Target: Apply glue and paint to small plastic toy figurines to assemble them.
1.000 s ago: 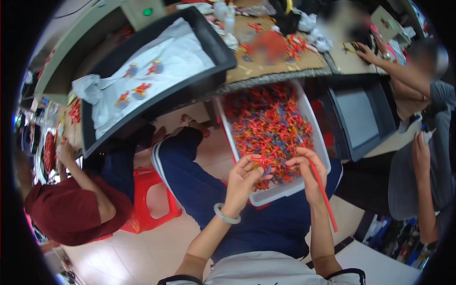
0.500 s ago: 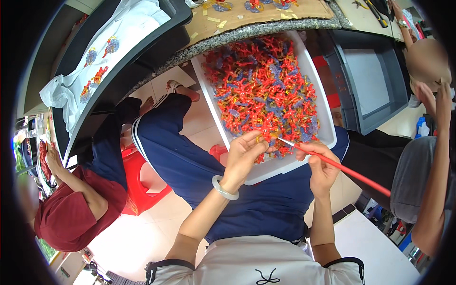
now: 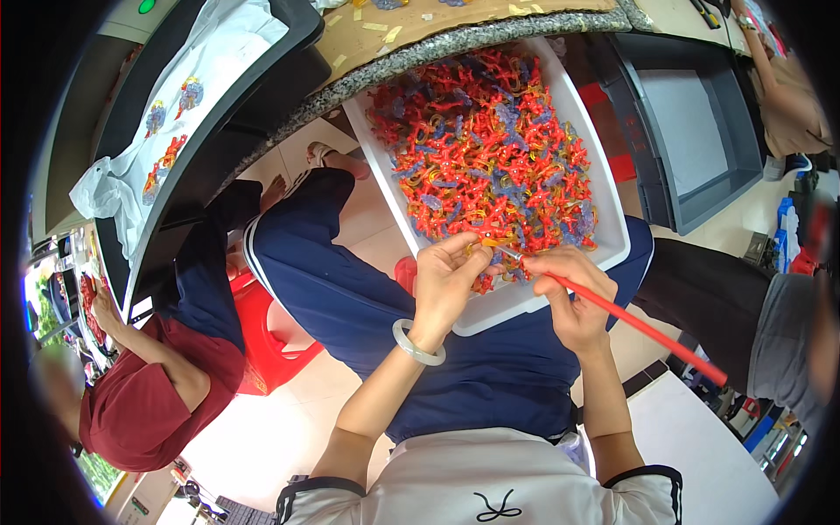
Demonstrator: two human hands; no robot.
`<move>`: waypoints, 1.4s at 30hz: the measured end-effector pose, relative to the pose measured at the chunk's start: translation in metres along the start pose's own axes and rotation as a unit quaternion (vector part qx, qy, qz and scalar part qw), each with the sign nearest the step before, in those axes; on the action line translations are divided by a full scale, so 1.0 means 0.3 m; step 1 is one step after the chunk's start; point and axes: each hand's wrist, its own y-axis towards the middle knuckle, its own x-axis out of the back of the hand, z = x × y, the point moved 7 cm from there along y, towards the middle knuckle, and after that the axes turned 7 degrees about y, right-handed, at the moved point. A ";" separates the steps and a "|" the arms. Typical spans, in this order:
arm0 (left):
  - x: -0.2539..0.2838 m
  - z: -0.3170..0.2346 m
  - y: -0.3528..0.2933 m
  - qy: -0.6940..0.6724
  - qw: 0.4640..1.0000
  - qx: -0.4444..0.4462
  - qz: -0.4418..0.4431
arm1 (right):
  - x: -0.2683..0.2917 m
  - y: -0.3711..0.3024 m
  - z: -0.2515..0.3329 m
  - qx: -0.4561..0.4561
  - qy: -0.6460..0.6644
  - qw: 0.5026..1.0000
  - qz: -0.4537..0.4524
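Note:
Over the near edge of a white plastic bin (image 3: 614, 208), my left hand (image 3: 444, 284) pinches a small red-and-yellow plastic figurine (image 3: 495, 241), partly hidden by the fingers. My right hand (image 3: 576, 302) grips a thin paintbrush (image 3: 652, 332) with a long red handle. Its bristle end meets the figurine, or lies very close to it; which one I cannot tell. Below both hands, the bin rests on my lap, heaped with many similar translucent red, blue and yellow figurines (image 3: 490, 157).
A granite-edged worktop (image 3: 411, 61) runs beyond the bin. At left stands a black tray (image 3: 302, 35) with white lining and several figurines. A grey crate (image 3: 647, 197) is at right. One co-worker in a maroon shirt (image 3: 166, 385) sits left beside a red stool (image 3: 267, 328); another is at right.
The view has shifted slightly. My right hand has turned a little, with the brush held nearer the figurine. The co-worker at right has moved, the raised hands now gone from there.

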 end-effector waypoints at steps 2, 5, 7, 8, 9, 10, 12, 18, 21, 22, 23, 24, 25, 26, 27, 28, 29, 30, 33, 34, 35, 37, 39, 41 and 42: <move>0.006 0.001 -0.005 0.003 1.000 0.002 -0.013 | 0.010 -0.007 -0.014 -0.006 -0.048 0.999 -0.005; 0.010 0.002 -0.012 0.009 0.999 -0.019 -0.024 | 0.012 -0.011 0.011 0.005 0.046 0.998 -0.039; -0.001 0.001 -0.016 0.012 0.999 -0.043 -0.019 | -0.006 -0.008 0.008 0.008 0.012 0.999 -0.045; 0.000 0.001 -0.020 0.038 0.997 -0.051 -0.037 | -0.009 -0.007 0.007 0.010 -0.024 0.998 -0.050; 0.003 0.000 -0.024 0.063 0.995 -0.060 -0.055 | -0.005 -0.016 0.008 0.010 -0.025 0.998 -0.052; 0.005 0.003 -0.027 0.063 0.995 -0.061 -0.055 | -0.004 -0.027 0.000 -0.010 -0.005 0.999 -0.048; 0.013 -0.011 -0.036 0.166 0.979 -0.094 -0.075 | -0.003 -0.025 -0.009 -0.028 0.016 0.998 -0.045; -0.013 -0.062 -0.057 0.290 0.950 -0.100 -0.055 | 0.020 0.022 -0.027 0.008 -0.024 1.000 -0.008; -0.026 -0.069 -0.056 0.308 0.946 -0.099 -0.029 | 0.057 0.009 -0.070 -0.080 0.064 0.994 -0.039; -0.025 -0.075 -0.062 0.309 0.946 -0.099 -0.029 | 0.057 0.014 -0.064 -0.080 0.065 0.994 -0.040; -0.025 -0.083 -0.068 0.311 0.945 -0.101 -0.029 | 0.033 0.020 -0.063 -0.088 0.053 0.995 0.011; -0.023 -0.086 -0.073 0.313 0.944 -0.103 -0.029 | 0.008 0.022 -0.068 -0.096 0.042 0.993 0.063; -0.023 -0.088 -0.073 0.313 0.944 -0.104 -0.028 | 0.034 0.029 -0.081 -0.072 0.030 0.997 0.016; -0.022 -0.086 -0.072 0.321 0.942 -0.098 -0.023 | 0.050 0.032 -0.090 -0.071 0.029 0.997 0.015; -0.021 -0.083 -0.070 0.330 0.939 -0.091 -0.019 | 0.079 0.037 -0.094 -0.071 0.005 0.997 -0.019; -0.023 -0.089 -0.072 0.332 0.939 -0.093 -0.017 | 0.106 0.036 -0.089 -0.070 -0.019 0.996 -0.055; -0.037 -0.103 -0.076 0.329 0.937 -0.118 0.003 | 0.112 0.031 -0.095 -0.093 0.074 0.989 -0.090; -0.052 -0.115 -0.083 0.327 0.934 -0.142 0.024 | 0.107 0.030 -0.091 -0.092 0.075 0.989 -0.093; -0.072 -0.117 -0.089 0.327 0.927 -0.168 0.071 | 0.033 0.012 -0.168 -0.222 0.186 0.957 -0.017; -0.072 -0.125 -0.090 0.327 0.927 -0.168 0.075 | 0.029 0.007 -0.180 -0.222 0.184 0.957 -0.020; -0.091 -0.133 -0.096 0.343 0.915 -0.177 0.119 | 0.003 -0.007 -0.204 -0.258 0.245 0.935 0.000; -0.113 -0.131 -0.103 0.359 0.900 -0.184 0.165 | -0.029 -0.025 -0.237 -0.311 0.318 0.895 0.016; -0.130 -0.137 -0.116 0.371 0.879 -0.234 0.185 | -0.028 -0.038 -0.264 -0.309 0.323 0.894 0.023; -0.136 -0.144 -0.124 0.377 0.877 -0.236 0.182 | -0.034 -0.046 -0.273 -0.306 0.329 0.893 0.031; -0.137 -0.146 -0.127 0.382 0.875 -0.239 0.178 | -0.041 -0.050 -0.278 -0.315 0.349 0.882 0.018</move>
